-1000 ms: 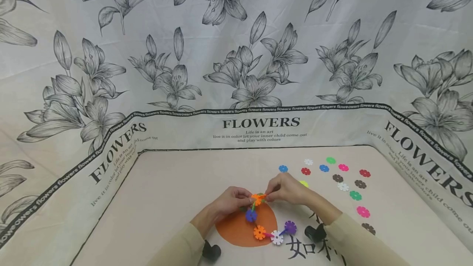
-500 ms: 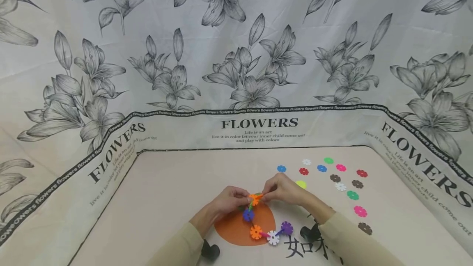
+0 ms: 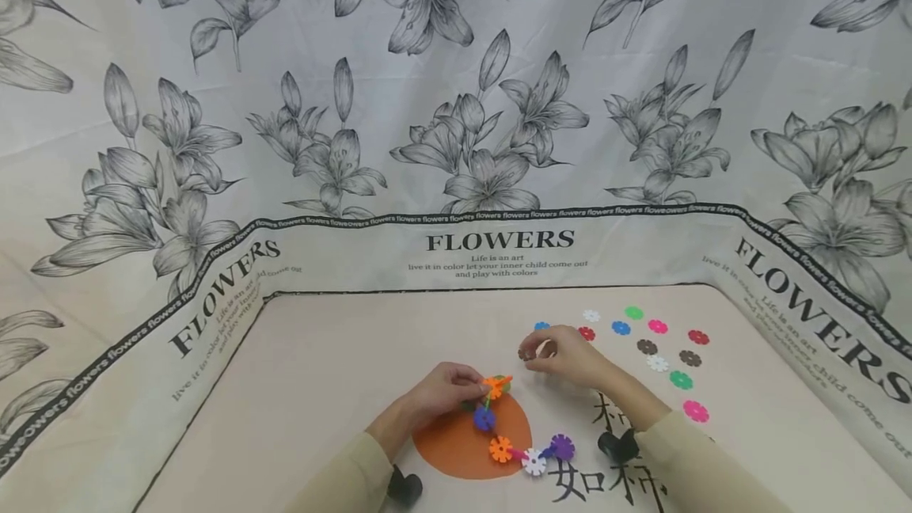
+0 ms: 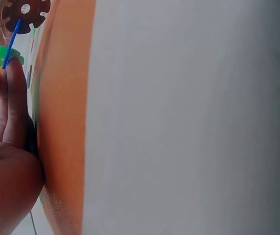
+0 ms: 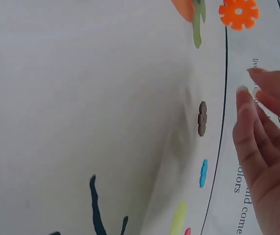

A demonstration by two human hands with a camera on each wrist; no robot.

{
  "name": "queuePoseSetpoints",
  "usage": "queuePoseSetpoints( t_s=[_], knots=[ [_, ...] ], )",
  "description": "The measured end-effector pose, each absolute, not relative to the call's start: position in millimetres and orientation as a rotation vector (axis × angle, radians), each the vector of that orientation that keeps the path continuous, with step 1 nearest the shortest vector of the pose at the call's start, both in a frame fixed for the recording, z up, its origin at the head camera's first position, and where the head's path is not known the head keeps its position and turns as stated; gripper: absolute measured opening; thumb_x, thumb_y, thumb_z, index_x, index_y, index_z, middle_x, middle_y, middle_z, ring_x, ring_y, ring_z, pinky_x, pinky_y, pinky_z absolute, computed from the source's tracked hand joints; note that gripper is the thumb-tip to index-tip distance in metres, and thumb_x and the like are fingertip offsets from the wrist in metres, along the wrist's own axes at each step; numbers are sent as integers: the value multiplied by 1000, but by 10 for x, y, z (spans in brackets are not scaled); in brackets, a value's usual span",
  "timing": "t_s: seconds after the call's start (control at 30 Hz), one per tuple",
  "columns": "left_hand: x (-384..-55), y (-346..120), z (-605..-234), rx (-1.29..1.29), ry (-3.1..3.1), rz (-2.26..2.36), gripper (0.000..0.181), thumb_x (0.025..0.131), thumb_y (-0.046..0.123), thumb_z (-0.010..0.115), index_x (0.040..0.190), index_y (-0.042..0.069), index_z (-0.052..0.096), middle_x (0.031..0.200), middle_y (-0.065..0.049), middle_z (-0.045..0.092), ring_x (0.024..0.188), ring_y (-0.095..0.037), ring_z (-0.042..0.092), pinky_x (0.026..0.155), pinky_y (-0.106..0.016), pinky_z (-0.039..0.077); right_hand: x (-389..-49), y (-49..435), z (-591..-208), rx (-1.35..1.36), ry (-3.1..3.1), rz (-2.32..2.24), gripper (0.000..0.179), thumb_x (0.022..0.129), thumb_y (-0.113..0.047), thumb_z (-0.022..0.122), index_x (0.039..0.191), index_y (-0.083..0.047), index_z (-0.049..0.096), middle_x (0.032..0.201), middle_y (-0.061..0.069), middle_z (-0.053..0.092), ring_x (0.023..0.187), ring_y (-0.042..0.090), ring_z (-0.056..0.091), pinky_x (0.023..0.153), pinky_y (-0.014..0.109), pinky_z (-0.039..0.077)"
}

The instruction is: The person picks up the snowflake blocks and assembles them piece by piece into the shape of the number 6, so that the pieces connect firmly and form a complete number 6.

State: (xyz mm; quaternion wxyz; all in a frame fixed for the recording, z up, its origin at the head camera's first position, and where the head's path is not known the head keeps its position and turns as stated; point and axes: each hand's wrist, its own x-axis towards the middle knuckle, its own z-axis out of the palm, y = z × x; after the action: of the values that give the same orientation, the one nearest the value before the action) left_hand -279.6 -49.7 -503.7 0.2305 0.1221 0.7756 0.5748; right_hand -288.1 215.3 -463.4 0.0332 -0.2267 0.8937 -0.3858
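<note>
Extending from left hand [image 3: 443, 388], linked discs [image 3: 500, 450] (one pinched), right hand [image 3: 568, 358] apart

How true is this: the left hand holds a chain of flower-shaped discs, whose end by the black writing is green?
Not quite: the head view shows a purple disc at that end, not green. The left hand does hold the chain.
</note>
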Motion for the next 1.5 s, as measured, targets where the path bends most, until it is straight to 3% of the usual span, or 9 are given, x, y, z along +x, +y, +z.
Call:
queuePoseSetpoints(
  t_s=[0.2, 0.33, 0.6, 0.77, 0.93, 1.17, 1.5],
  knots=[
    [-2811, -536, -5024, 342, 2135, 1580, 11, 97, 17, 71, 99, 7, 76, 82, -2, 73, 76, -14, 61, 72, -26, 51, -2995, 2153, -4662, -484, 2905, -1030, 31, 87, -10, 79, 115, 2, 71, 94, 5, 67, 80, 15, 59, 68, 30, 52],
    [-2816, -534, -5021, 353, 2135, 1579, 11, 98, 15, 70, 100, 6, 75, 82, -1, 73, 75, -13, 61, 72, -25, 51, -3077, 2090, -4699, -475, 2896, -964, 36, 85, -8, 80, 117, 5, 69, 95, 9, 66, 83, 19, 57, 73, 35, 52],
    [-2825, -488, -5029, 352, 2106, 1602, 13, 97, 17, 71, 100, 5, 73, 83, -3, 74, 75, -13, 62, 73, -24, 51, -3147, 2058, -4733, -365, 2892, -878, 30, 86, -10, 79, 112, 1, 69, 101, 10, 66, 90, 22, 60, 83, 44, 54],
    [-2825, -485, -5029, 316, 2108, 1606, 13, 97, 19, 71, 99, 6, 73, 87, -4, 76, 79, -15, 65, 77, -26, 53, -3148, 2053, -4757, -341, 2871, -937, 24, 87, -9, 79, 106, -1, 68, 97, 7, 66, 87, 20, 59, 81, 40, 55],
    [-2823, -493, -5038, 294, 2110, 1594, 11, 97, 18, 71, 100, 7, 73, 84, -3, 75, 76, -13, 61, 73, -25, 50, -3141, 2059, -4794, -355, 2873, -987, 21, 86, -9, 79, 101, -3, 66, 92, 4, 65, 83, 18, 58, 78, 37, 53],
    [-2810, -493, -5044, 308, 2105, 1584, 12, 98, 18, 70, 100, 7, 74, 84, -2, 74, 76, -14, 62, 75, -25, 52, -3084, 2116, -4805, -423, 2894, -1042, 10, 88, -9, 77, 93, -7, 68, 85, 0, 65, 77, 16, 56, 67, 31, 48],
    [-2801, -501, -5030, 306, 2090, 1574, 12, 99, 18, 69, 102, 7, 73, 85, -2, 74, 77, -15, 61, 74, -26, 51, -2878, 2143, -4718, -526, 2739, -1208, 15, 92, -11, 76, 105, -6, 72, 72, 4, 65, 55, 14, 59, 50, 25, 48]
  ],
)
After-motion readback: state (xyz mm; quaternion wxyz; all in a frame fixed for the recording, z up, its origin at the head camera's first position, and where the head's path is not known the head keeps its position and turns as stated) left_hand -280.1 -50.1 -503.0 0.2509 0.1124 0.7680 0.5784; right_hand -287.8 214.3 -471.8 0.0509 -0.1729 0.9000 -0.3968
